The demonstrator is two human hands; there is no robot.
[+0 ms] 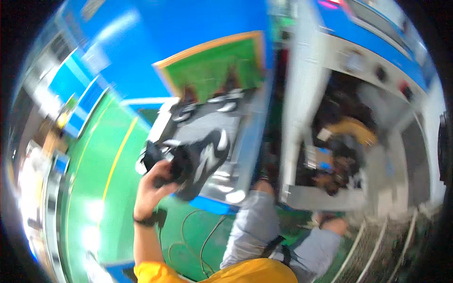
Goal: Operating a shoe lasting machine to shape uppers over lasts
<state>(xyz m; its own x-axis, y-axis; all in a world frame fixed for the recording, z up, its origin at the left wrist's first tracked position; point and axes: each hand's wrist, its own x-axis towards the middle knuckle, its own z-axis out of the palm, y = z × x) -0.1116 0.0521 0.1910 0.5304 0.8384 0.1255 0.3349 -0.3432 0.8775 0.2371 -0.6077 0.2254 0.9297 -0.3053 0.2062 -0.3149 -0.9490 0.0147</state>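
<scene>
My left hand (154, 187), a dark band round its wrist, is closed on a black shoe (204, 162) with a white mark on its side. The shoe is tilted over the near end of a conveyor with a grey belt (203, 129), its toe pointing away to the right. Motion blur softens its outline, and my thumb shows along its near edge. Farther up the belt, two more dark shoes with white parts, a left one (185, 112) and a right one (227, 101), sit near a machine opening. My right hand does not show.
A blue machine with a green, orange-edged opening (212, 66) rises behind the belt. On the right stands a pale machine frame (325, 197) with a dark, cluttered inside. Loose cables (203, 245) lie on the green floor (118, 184) by my legs.
</scene>
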